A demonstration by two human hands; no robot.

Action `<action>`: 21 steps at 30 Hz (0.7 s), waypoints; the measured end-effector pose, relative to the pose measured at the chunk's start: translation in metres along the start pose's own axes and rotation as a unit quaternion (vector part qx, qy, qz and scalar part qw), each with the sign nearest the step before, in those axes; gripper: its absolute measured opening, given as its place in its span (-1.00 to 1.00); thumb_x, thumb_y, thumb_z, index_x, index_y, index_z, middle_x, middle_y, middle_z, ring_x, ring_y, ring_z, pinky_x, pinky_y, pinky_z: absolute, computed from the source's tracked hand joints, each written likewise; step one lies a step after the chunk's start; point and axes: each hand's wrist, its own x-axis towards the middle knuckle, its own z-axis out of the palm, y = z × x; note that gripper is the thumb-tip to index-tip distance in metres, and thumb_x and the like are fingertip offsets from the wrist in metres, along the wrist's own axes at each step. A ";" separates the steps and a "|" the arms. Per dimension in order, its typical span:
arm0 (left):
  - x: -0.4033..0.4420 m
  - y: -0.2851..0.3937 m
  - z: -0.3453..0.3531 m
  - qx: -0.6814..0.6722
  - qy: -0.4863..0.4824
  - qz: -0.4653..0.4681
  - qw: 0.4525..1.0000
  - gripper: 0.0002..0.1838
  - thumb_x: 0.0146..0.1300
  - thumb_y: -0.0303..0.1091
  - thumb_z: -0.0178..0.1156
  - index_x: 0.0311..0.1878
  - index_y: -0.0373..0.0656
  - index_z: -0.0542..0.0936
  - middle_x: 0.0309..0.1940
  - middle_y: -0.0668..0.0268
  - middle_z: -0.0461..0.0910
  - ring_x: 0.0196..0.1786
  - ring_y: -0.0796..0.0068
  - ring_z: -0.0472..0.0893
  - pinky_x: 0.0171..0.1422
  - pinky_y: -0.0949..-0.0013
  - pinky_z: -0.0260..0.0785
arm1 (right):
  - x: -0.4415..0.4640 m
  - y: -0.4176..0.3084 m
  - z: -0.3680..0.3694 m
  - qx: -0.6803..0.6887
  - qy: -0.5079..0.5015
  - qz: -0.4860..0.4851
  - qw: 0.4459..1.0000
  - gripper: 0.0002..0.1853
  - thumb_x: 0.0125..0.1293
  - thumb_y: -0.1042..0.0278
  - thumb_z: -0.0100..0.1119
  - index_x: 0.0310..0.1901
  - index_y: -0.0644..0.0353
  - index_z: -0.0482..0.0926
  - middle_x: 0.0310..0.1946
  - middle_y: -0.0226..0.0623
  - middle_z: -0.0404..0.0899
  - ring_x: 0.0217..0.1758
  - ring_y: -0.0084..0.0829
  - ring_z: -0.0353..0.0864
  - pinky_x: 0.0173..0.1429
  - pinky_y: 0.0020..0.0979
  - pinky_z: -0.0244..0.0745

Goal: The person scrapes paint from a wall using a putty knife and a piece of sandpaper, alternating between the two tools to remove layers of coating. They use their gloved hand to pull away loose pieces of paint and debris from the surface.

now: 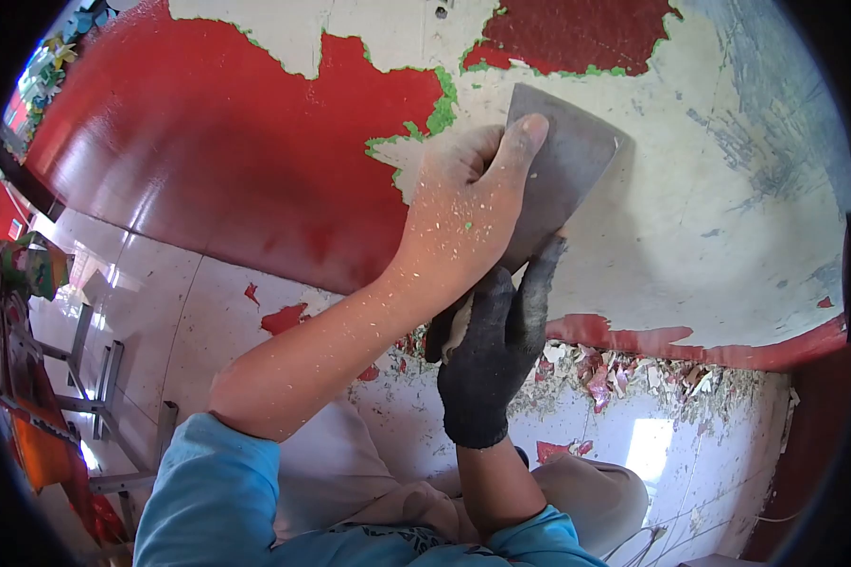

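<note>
A wide grey metal scraper blade (572, 156) lies against a wall panel, its outer edge up and to the right, over pale, stripped surface. My left hand (468, 203), bare and flecked with chips, grips the blade's left side, thumb on its face. Just below, my right hand (501, 340) in a black glove is closed around the scraper's lower end, fingers reaching up to the blade's edge; the handle is mostly hidden. Red paint (227, 142) covers the panel's left part, with ragged green edges beside the pale area. A darker red patch (577, 33) remains at the top.
Paint chips (624, 378) lie heaped on the tiled floor (161, 302) along the panel's foot. Metal frames (109, 387) and an orange object (43, 454) stand at the left. Colourful decorations (52, 61) show at the upper left. My bent knee (596, 496) is below.
</note>
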 end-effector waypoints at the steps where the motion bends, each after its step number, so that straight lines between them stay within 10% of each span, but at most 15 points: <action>1: 0.000 0.000 -0.001 0.019 -0.003 0.000 1.000 -0.49 0.36 -0.09 0.05 -0.62 -0.29 0.34 -0.71 0.52 0.23 -0.57 0.72 0.18 -0.51 0.43 0.06 | -0.001 0.000 -0.002 0.001 -0.001 -0.002 1.000 -0.40 0.40 0.45 -0.20 0.42 0.34 -0.10 -0.53 -0.35 0.49 -0.70 -0.67 0.33 -0.64 -0.59 0.26; 3: 0.002 0.004 -0.002 0.037 -0.005 0.001 0.999 -0.49 0.36 -0.09 0.05 -0.62 -0.30 0.35 -0.71 0.52 0.24 -0.56 0.72 0.19 -0.51 0.43 0.07 | 0.001 -0.008 -0.004 0.085 -0.020 0.060 0.994 -0.40 0.42 0.43 -0.19 0.43 0.27 -0.11 -0.50 -0.32 0.48 -0.70 -0.66 0.32 -0.66 -0.59 0.25; 5: 0.006 0.013 -0.003 -0.001 -0.041 -0.062 0.997 -0.56 0.34 -0.06 0.11 -0.20 -0.36 0.58 -0.42 0.39 0.58 -0.41 0.73 0.47 -0.30 0.57 0.37 | 0.005 -0.018 -0.007 0.113 -0.025 0.076 0.990 -0.39 0.42 0.42 -0.19 0.44 0.23 -0.11 -0.50 -0.31 0.46 -0.71 -0.65 0.31 -0.68 -0.59 0.25; 21: 0.003 0.008 0.006 0.059 -0.007 -0.034 0.998 -0.55 0.33 -0.05 0.13 -0.18 -0.37 0.60 -0.40 0.40 0.58 -0.33 0.74 0.48 -0.23 0.58 0.36 | 0.006 -0.013 -0.010 0.153 -0.021 0.082 0.985 -0.41 0.45 0.35 -0.14 0.44 0.13 -0.06 -0.59 -0.37 0.41 -0.71 -0.65 0.31 -0.71 -0.59 0.19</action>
